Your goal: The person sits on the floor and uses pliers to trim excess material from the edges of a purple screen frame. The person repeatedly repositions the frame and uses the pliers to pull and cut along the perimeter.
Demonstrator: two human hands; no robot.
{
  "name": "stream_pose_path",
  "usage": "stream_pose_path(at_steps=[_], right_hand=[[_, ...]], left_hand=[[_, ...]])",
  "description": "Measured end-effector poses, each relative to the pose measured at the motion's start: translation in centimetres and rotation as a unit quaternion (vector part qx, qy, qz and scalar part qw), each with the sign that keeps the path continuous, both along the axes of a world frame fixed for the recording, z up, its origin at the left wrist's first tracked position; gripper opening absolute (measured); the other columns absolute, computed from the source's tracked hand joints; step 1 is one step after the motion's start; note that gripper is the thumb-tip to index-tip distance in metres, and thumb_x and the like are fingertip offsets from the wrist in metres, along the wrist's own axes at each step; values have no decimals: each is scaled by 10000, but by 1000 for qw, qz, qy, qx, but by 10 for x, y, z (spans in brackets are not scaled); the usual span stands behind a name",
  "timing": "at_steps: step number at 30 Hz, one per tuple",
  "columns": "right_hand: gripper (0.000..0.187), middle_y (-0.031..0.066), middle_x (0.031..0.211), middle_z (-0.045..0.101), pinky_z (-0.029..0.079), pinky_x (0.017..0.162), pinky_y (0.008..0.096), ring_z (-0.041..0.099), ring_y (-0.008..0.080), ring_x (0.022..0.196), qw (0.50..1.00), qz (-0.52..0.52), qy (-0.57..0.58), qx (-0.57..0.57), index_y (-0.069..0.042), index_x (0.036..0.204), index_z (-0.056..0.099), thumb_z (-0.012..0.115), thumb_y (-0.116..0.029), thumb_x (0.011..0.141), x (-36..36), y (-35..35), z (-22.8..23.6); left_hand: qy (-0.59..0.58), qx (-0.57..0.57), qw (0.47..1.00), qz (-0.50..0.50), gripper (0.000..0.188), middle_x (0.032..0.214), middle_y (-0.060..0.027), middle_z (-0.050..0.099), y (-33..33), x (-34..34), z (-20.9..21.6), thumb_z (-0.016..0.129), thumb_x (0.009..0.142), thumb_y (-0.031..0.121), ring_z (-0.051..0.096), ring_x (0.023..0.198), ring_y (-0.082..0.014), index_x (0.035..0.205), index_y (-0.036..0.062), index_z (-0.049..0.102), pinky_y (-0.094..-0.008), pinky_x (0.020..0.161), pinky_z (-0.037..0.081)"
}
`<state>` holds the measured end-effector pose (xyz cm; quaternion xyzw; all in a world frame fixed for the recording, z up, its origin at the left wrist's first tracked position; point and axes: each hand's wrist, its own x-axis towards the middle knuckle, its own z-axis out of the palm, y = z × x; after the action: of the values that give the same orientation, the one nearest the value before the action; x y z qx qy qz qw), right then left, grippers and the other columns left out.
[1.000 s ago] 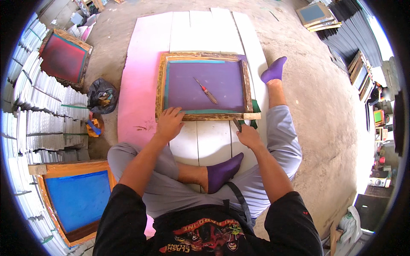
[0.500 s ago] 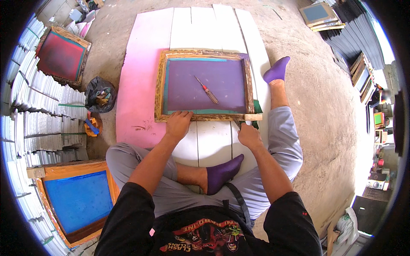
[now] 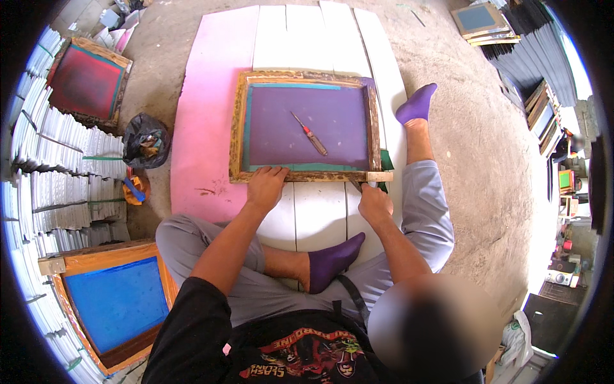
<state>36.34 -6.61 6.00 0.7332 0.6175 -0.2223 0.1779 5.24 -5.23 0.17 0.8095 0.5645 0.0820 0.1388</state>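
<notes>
A wooden screen printing frame with purple mesh lies before me on pink and white boards. A screwdriver with a red and brownish handle rests on the mesh, apart from both hands. My left hand is closed over the frame's near bar, left of its middle, thumb hidden. By the near right corner, my right hand is closed on a tool just under the bar's end. Only a dark strip and a pale bit of it show, so its kind is unclear. Something green sticks out beside that corner.
Left of the boards stand a black bag of scraps and stacks of white sheets. A blue-mesh frame leans near my left knee, a red-mesh frame farther off. More frames are piled at far right.
The view has shifted slightly. Both hands keep their places at the frame, and the screwdriver lies as before. A blurred round patch now covers my right upper arm.
</notes>
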Motion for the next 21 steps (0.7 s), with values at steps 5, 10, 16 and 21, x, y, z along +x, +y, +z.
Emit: stream_pose_path(at_steps=[5, 10, 16, 21], right_hand=[[241, 229, 1099, 727, 572, 895, 540, 708, 422, 1054, 1000, 19, 7, -7, -90, 1149, 653, 527, -121, 945, 5, 4, -5], [266, 240, 1041, 729, 578, 876, 541, 714, 437, 1002, 999, 14, 31, 18, -84, 1146, 646, 578, -129, 893, 13, 2, -24], [283, 251, 909, 721, 569, 843, 536, 704, 447, 898, 984, 66, 127, 103, -54, 1060, 657, 652, -151, 794, 53, 2, -59], [235, 240, 850, 701, 538, 774, 515, 690, 432, 846, 961, 40, 240, 131, -26, 966, 675, 673, -154, 769, 39, -11, -46]], left_hand=[[6, 19, 1000, 3, 425, 1243, -76, 698, -2, 0, -4, 728, 860, 162, 643, 1135, -276, 1277, 100, 672, -421, 1020, 489], [16, 21, 1000, -1, 432, 1248, -73, 697, -1, -2, 1, 727, 864, 165, 647, 1126, -275, 1287, 98, 666, -420, 1010, 493], [17, 27, 999, -8, 422, 1248, -108, 699, -1, -2, 4, 725, 869, 171, 660, 1115, -303, 1278, 82, 668, -430, 994, 505], [12, -38, 999, 13, 370, 1187, -122, 717, 5, 3, 16, 730, 873, 188, 671, 1076, -308, 1218, 62, 693, -422, 954, 517]])
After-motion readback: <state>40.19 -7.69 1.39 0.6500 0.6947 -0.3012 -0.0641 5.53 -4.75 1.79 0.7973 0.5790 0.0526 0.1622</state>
